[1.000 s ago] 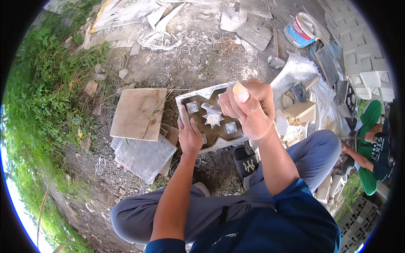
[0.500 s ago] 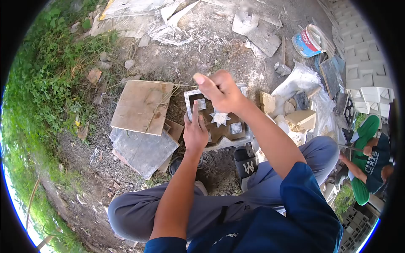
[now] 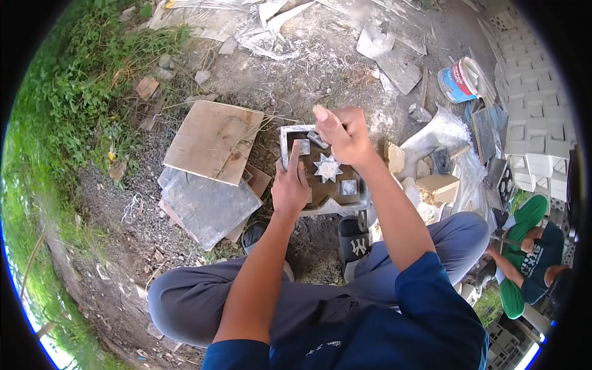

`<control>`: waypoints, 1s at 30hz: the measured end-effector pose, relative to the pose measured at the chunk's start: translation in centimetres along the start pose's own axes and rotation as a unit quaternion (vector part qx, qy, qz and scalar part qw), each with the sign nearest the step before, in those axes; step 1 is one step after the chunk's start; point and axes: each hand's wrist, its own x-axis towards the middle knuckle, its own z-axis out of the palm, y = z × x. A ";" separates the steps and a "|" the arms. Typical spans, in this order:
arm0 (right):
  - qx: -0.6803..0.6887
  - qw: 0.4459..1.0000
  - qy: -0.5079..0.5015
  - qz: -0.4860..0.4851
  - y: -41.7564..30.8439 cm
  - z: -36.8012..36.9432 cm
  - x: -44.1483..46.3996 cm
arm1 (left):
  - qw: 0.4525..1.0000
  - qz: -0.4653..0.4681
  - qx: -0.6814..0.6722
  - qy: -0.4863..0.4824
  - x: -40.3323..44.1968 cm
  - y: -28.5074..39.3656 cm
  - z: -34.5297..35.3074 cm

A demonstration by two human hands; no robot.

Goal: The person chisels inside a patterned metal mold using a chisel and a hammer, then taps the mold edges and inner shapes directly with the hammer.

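From here I see the left hand touching the star-centred frame at nine o'clock, its grip unclear to me, and the right hand closed above one o'clock.

One left hand, one right hand — two bare hands in all, one mould, one star shape, at least two square blocks, one paint bucket — one other person, two trousered knees.
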 end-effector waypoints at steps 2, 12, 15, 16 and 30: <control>-0.022 0.999 -0.039 0.002 -0.7 -0.9 1.3 | 1.000 0.002 -0.004 -0.005 0.2 0.2 0.1; -0.077 0.996 -0.039 0.018 -4.2 -0.8 1.9 | 1.000 0.002 0.004 0.000 0.5 0.5 -0.2; -0.003 0.999 -0.014 0.035 -1.6 -0.9 0.1 | 1.000 -0.010 0.012 -0.006 0.0 0.3 -0.2; -0.023 0.998 0.007 0.065 -0.8 -0.7 -0.1 | 1.000 -0.013 0.011 -0.005 -0.3 0.2 -0.2; 0.013 0.998 0.017 0.055 -2.9 0.0 1.0 | 1.000 0.002 0.019 0.013 -0.1 0.2 0.1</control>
